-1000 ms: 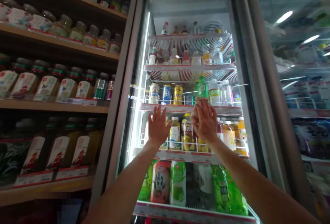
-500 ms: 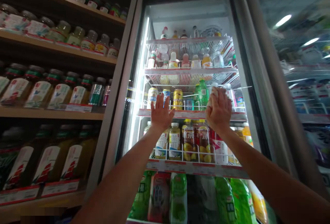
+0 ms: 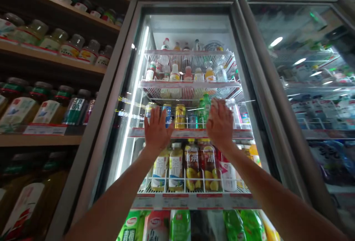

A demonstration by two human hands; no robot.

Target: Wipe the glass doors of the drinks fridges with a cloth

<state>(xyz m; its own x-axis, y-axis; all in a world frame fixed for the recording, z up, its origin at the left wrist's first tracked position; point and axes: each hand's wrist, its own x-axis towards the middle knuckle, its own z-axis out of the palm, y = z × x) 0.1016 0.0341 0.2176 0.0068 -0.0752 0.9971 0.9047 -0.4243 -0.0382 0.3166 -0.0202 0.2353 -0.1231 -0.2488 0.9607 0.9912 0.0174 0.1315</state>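
1. The left hand (image 3: 156,132) has its fingers (image 3: 155,115) spread wide and laid flat on the door (image 3: 122,152), holding nothing.
2. The right hand (image 3: 221,126) has its fingers close together, pinning a white wad (image 3: 215,103) against the door. The wad shows just above the fingertips. I cannot tell whether it is cloth or paper.
3. Both hands sit mid-door, level with the cans (image 3: 180,116) behind the glass, the left hand nearer the door's left edge.
4. Only pressure seems to hold the wad. If the fingers ease off, it could slide down the door and drop.
5. Both arms are stretched upward, so weight probably leans on the glass. A palm could skid on a slick patch of door.
6. I cannot tell whether the door is latched. If not, a sideways push might swing it.
7. A hard shove could rattle the cans and the bottles (image 3: 191,163) behind the door.
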